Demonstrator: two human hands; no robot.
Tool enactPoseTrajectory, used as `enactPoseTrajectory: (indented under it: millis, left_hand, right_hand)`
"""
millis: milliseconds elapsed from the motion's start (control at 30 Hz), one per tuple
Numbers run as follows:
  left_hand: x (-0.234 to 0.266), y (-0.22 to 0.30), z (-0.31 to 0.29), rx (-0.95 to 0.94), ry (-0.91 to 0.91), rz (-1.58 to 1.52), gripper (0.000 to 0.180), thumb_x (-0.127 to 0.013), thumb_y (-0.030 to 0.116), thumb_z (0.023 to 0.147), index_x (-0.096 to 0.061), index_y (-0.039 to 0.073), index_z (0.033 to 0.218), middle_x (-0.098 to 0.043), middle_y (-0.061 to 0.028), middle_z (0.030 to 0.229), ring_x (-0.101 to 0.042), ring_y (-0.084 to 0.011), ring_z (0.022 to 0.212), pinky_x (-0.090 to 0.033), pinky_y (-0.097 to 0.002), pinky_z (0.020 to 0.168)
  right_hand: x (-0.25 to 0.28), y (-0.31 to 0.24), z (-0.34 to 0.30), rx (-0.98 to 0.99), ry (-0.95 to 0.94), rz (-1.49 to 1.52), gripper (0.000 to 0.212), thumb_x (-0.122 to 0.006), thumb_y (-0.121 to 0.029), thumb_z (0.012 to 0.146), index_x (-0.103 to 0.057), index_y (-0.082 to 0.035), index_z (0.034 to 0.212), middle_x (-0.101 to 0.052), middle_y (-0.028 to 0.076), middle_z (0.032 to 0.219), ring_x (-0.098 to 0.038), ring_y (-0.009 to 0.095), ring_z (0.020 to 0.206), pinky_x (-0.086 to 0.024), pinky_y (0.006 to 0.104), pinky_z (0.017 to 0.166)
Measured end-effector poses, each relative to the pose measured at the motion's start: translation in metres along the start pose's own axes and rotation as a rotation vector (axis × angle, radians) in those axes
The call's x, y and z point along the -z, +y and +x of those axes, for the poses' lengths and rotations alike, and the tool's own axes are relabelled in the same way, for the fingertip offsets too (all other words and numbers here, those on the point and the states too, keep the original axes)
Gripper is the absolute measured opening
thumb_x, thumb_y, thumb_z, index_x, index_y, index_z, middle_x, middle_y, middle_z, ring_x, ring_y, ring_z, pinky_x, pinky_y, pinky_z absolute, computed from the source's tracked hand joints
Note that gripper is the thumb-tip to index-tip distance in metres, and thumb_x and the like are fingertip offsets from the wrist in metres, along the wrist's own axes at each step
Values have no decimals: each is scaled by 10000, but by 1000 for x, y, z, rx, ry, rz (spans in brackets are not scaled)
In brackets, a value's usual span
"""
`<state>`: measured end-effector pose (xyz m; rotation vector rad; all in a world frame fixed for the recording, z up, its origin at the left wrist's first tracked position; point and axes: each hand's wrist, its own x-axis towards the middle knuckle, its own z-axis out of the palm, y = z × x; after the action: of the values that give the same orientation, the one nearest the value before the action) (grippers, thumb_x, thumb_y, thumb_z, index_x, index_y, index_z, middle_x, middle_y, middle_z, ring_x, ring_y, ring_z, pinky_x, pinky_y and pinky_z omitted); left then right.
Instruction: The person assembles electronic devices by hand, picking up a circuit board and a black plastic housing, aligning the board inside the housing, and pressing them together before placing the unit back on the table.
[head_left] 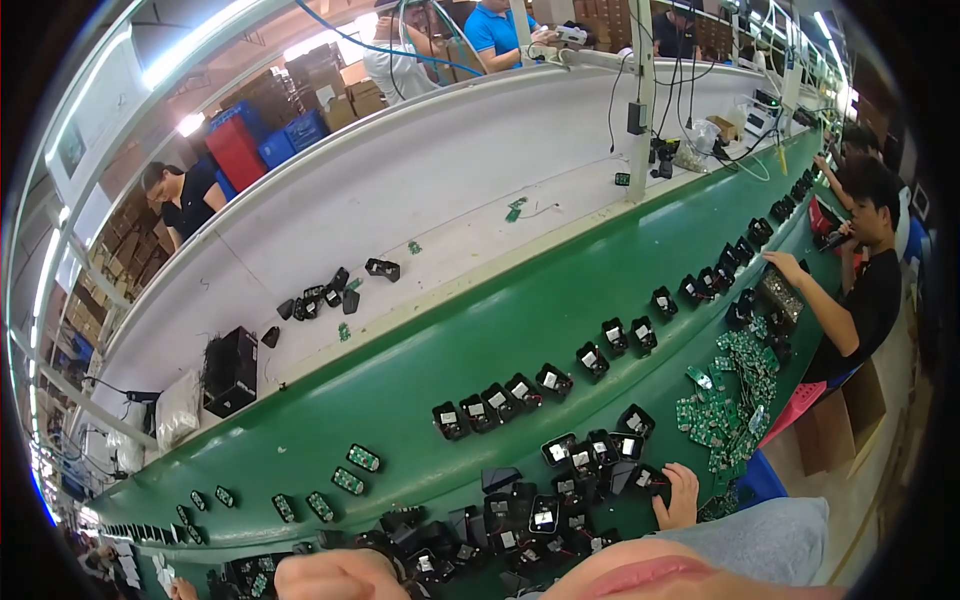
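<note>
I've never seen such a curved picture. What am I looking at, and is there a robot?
No robot here: it is a person with bare hands. The person wears two fisheye cameras on the head; this single picture comes from the left one, looking down, so straight edges bend.

The right hand is beside a small black open-topped housing; whether it grips it is unclear. I cannot make out the left hand.

On the long green work surface lie a crowded group of similar black housings, a curving row of more housings and a pile of green circuit boards. A co-worker in a black top is at the right.
</note>
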<state>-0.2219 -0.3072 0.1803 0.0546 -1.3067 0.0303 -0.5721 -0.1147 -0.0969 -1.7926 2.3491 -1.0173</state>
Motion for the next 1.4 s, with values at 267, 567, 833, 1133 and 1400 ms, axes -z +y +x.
enactPoseTrajectory:
  millis: [267, 567, 833, 1133, 1400]
  left_hand:
    - [56, -136, -126, 952, -1019, 780, 453, -586, 218, 890, -514, 27, 1293, -638, -145, 966, -615, -303, 789, -497, -398, 708]
    - [72, -133, -221, 883, -1435, 838, 617, -577, 487, 891, -523, -29, 1224, -579, -331, 1059, -585, -478, 991, -500, -519, 839]
    - [81, -177, -244, 914, -1389, 846, 560, -652, 455, 818, -611, -28, 1098, -627, -291, 1086, -604, -418, 1041, -494, -475, 892]
    - [67, -187, -283, 1173, -840, 952, 517, -718, 366, 721, -656, 8, 1088, -659, -242, 1052, -627, -409, 991, -502, -458, 874]
    - [59, -113, -212, 1426, -223, 25, 447, -608, 62, 842, -441, 62, 1256, -621, -126, 941, -654, -242, 760, -604, -360, 692]
  right_hand:
    - [3, 1, -9, -15, -21, -30, 564, -615, -143, 765, -432, -14, 1282, -463, 168, 1302, -411, 363, 1235, -294, 471, 1057]
    - [-11, 12, -26, -192, 181, 363, 401, -542, -42, 840, -487, 42, 1228, -530, 214, 1197, -502, 363, 1139, -366, 424, 1011]
    - [-19, 24, -14, -186, 431, 695, 396, -464, -33, 938, -420, 20, 1328, -527, 159, 1297, -496, 243, 1205, -362, 381, 1036]
    - [9, 13, -69, -225, 313, 901, 256, -450, -11, 944, -572, 41, 1164, -630, 129, 1088, -592, 201, 1038, -452, 333, 955]
    - [52, -38, -36, -35, 90, 871, 208, -499, -26, 947, -639, 51, 1081, -654, 102, 971, -609, 160, 921, -471, 279, 874]
